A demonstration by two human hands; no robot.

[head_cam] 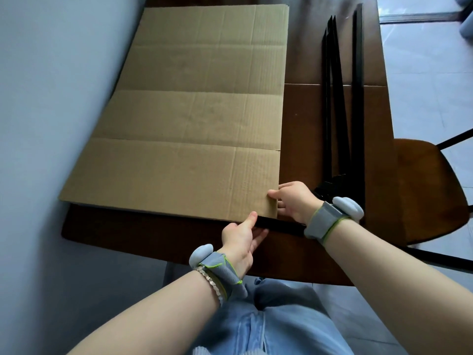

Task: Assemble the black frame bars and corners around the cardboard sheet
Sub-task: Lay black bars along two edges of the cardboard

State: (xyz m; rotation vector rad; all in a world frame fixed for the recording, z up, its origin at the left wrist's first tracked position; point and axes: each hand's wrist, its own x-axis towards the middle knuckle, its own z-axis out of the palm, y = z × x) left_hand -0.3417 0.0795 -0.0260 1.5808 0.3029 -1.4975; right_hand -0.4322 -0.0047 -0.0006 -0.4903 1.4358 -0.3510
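Observation:
A large creased cardboard sheet [194,119] lies flat on the dark wooden table [307,129]. A black frame bar [281,225] runs along the sheet's near edge at its right corner. My left hand [242,239] grips this bar, thumb pressed on top near the cardboard's edge. At the sheet's near right corner my right hand [293,201] pinches the cardboard, thumb on top and fingers under it. Several more black bars [343,98] lie lengthwise on the table to the right, with small black corner pieces [326,187] at their near end, partly hidden behind my right wrist.
A pale wall [51,98] runs close along the table's left side. A brown wooden chair [430,190] stands to the right of the table on a light tiled floor. The table's near edge is just above my lap.

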